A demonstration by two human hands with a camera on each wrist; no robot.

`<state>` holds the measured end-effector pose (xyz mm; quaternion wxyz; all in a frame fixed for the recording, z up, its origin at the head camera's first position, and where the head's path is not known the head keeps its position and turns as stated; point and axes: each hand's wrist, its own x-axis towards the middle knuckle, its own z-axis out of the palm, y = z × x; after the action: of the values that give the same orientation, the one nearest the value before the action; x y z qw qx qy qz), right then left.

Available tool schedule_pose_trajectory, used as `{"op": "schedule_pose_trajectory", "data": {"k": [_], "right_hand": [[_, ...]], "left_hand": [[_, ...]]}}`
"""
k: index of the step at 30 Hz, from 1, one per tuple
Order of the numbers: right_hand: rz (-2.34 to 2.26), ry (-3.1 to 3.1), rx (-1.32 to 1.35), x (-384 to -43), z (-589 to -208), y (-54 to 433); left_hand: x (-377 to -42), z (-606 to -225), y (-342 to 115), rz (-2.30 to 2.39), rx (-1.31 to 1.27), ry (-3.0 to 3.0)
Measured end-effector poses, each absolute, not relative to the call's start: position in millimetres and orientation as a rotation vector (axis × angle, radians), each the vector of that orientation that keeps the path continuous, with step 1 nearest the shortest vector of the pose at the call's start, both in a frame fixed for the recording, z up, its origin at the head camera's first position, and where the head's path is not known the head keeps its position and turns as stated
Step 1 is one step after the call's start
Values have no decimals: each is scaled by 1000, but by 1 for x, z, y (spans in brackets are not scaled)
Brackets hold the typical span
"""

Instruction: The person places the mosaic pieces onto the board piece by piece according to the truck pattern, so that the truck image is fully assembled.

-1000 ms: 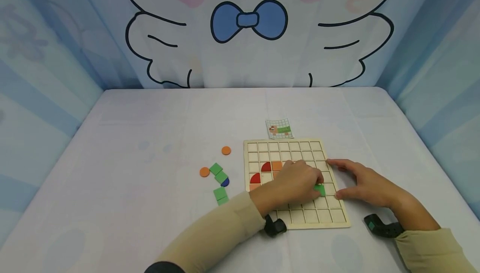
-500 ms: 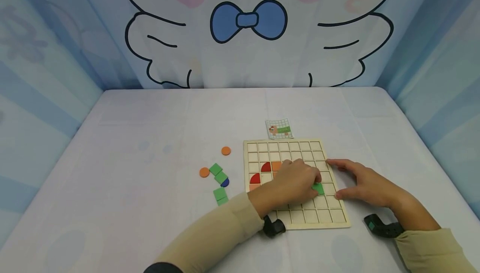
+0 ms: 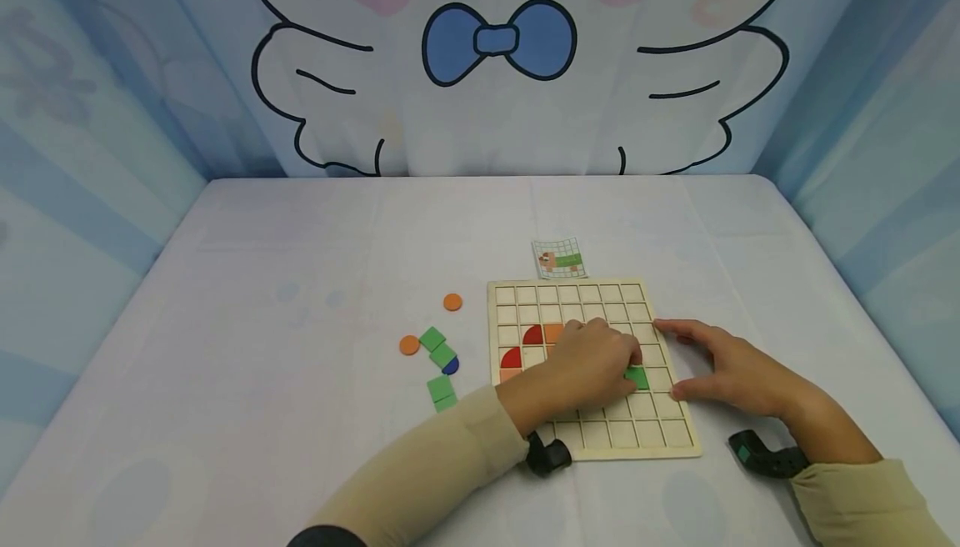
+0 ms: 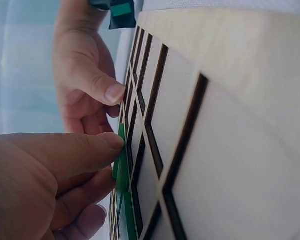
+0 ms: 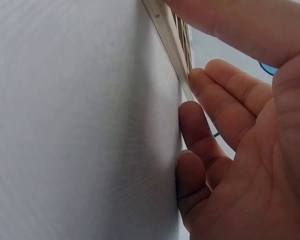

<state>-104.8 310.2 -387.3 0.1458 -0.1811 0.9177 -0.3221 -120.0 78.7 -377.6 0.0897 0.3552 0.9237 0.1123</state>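
Over the wooden grid board, my left hand pinches a green square tile at the board's right part. In the left wrist view, the thumb lies on that green tile, and another green piece shows just below it. My right hand rests at the board's right edge, its thumb and fingertips touching the rim and its fingers loosely bent. Red quarter-round pieces and orange squares lie in cells on the left. My left hand and forearm hide the middle of the board.
Left of the board lie loose green squares, orange discs and a blue piece partly under a green one. A small picture card lies behind the board. Curtains close in the table's back and sides.
My left hand has shifted slightly left with the green tile, which now lies squarer to the grid lines. The right hand has stayed at the board's edge.
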Motion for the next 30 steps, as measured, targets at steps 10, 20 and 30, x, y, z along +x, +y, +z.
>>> {"op": "schedule_pose_trajectory", "data": {"k": [10, 20, 30], "right_hand": [[-918, 2647, -519, -104, -388, 310], [-928, 2651, -515, -104, -388, 310], [-958, 2630, -500, -104, -389, 310]], "left_hand": [[-119, -375, 79, 313, 1041, 2734], [-124, -376, 70, 430, 1073, 2635], [-133, -367, 47, 437, 1054, 2635]]}}
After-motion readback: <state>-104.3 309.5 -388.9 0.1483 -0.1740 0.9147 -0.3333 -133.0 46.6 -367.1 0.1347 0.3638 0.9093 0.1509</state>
